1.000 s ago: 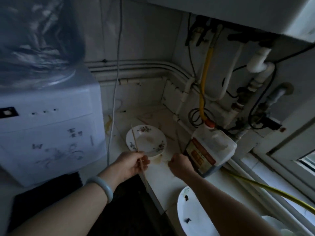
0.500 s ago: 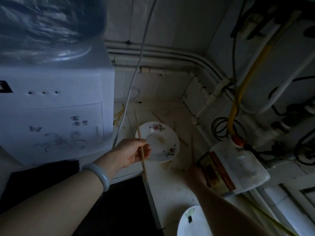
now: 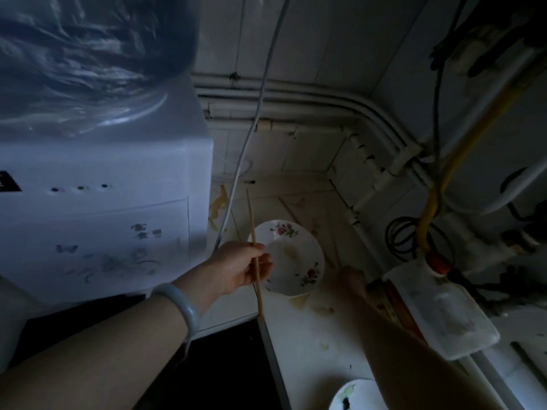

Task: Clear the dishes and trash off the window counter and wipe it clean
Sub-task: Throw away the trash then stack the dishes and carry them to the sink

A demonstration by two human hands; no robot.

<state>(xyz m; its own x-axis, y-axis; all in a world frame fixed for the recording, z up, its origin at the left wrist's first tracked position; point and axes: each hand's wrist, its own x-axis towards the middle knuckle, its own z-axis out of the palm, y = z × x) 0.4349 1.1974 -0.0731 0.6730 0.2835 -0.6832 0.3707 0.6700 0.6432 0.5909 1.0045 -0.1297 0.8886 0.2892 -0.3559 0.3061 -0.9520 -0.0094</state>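
The left hand [image 3: 236, 269] is holding 1 chopstick [image 3: 255, 255] in a closed grip, fingers wrapping it near its middle, so the stick is standing almost upright with its top end reaching up toward the back wall and its lower end hanging over the counter's front edge. A pale bangle [image 3: 181, 306] is sitting on that wrist. Just to the right of the hand, a white plate [image 3: 291, 258] with rose prints is resting on the counter [image 3: 319, 344], smeared with residue in its middle, and the hand is overlapping its left rim from this angle; whether it is touching, I cannot tell.

The right hand [image 3: 353, 281] is reaching low to the counter just past the plate's right edge, right beside a plastic jug [image 3: 444, 315] with a red cap that is lying against the pipes. That hand is dark and blurred, so its grip is something I cannot tell. More chopsticks [image 3: 291, 211] are lying loose on the counter behind the plate, toward the corner. Stains and crumbs are showing on the surface in front of the plate. At the bottom edge, part of a second white plate [image 3: 352, 395] with green scraps is peeking in. On the left, a white appliance [image 3: 103, 217] with butterfly decals is standing beside the counter.
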